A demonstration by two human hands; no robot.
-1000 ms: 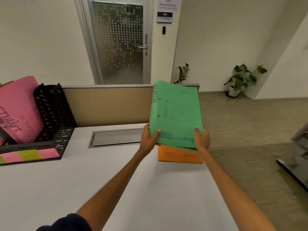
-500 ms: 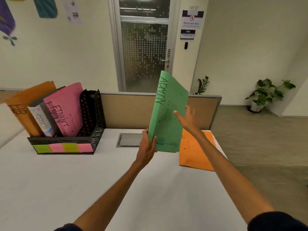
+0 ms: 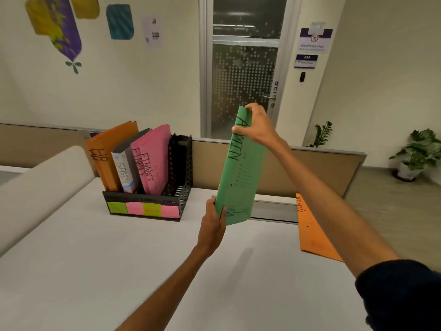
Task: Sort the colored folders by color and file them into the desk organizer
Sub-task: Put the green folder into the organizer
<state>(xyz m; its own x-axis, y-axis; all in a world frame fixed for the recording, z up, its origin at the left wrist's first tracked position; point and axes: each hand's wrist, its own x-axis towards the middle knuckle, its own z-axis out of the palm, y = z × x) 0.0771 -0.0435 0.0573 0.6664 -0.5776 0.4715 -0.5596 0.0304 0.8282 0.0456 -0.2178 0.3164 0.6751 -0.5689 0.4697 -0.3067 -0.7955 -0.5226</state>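
Green folder [image 3: 241,168] marked ADMIN held upright in the air above the desk [image 3: 95,271], spine toward camera, tilted a bit right at the top. Left hand [image 3: 212,225] grips its bottom corner, thumb on the front face, fingers curled behind. Right hand [image 3: 256,125] pinches the top edge, fingers wrapped over the spine. Folder is right of the organizer [image 3: 176,185], not touching it. Organizer is black mesh, sits on desk near the partition [image 3: 310,170], with green and pink sticky notes [image 3: 143,209] along its front lip. Inside from left: orange HR folder [image 3: 105,158], grey SPORT folder [image 3: 125,170], two pink FINANCE folders [image 3: 155,161]; rightmost slot next to the pink ones shows only black mesh. Second orange folder [image 3: 312,232] marked ADMIN lies flat on the desk at right, partly behind the right forearm. Potted plant [image 3: 415,154] on floor far right
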